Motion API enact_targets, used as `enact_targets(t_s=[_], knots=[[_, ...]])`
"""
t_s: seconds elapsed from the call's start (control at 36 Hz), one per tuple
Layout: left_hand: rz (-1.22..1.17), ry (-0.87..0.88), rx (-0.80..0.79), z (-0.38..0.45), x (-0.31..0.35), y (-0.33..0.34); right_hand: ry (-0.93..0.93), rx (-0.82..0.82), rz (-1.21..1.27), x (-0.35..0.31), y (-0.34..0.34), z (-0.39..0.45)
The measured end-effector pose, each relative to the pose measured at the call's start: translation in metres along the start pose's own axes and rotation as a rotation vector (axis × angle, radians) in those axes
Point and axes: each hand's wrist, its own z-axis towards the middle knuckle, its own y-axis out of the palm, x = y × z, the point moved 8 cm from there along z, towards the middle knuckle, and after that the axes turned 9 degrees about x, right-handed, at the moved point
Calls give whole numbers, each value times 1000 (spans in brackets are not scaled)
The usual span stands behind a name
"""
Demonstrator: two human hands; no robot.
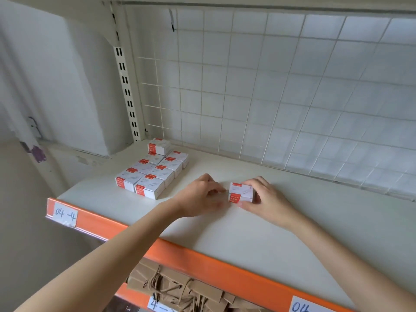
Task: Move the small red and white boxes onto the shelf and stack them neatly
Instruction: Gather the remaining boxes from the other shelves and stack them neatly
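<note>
1. Reaching in from the bottom of the frame, two bare forearms extend over the orange front edge (225,270) of a white shelf (292,217).
2. Below that edge, brown paper bags (180,291) with twisted cord handles lie on a lower level, beside a partly hidden white tag whose writing begins with "4".
3. Handwritten white labels sit on the orange edge: the left label (65,214) reads "04-4"; the right label (304,306) shows "04" before the frame cuts it off.
4. At mid-shelf, the right hand (265,197) curls its grip around a small stack of two red and white boxes (240,193) resting on the shelf surface, fingers over the top and right side, thumb low at the front.
5. Just left of that stack, the left hand (200,194) hovers with fingers loosely bent, holding nothing; its fingertips are close to the boxes, and contact cannot be confirmed.
6. Farther back at left, a block of matching red and white boxes (153,172) stands in two neat rows, with one extra box on top at the rear; their print is too small to read.
7. Behind everything, a white wire grid (270,97) backs the shelf, next to a slotted upright post (126,86).
</note>
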Motion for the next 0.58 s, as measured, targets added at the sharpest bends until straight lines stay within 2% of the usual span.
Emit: enact_targets(t_s=[0.14, 0.31, 0.58], knots=[[130, 100, -68, -12, -2, -32, -8, -103, -52, -34, 11, 33], [162, 144, 47, -27, -22, -90, -9, -7, 57, -89, 39, 87], [150, 193, 106, -49, -67, -128, 67, 65, -21, -137, 69, 152]])
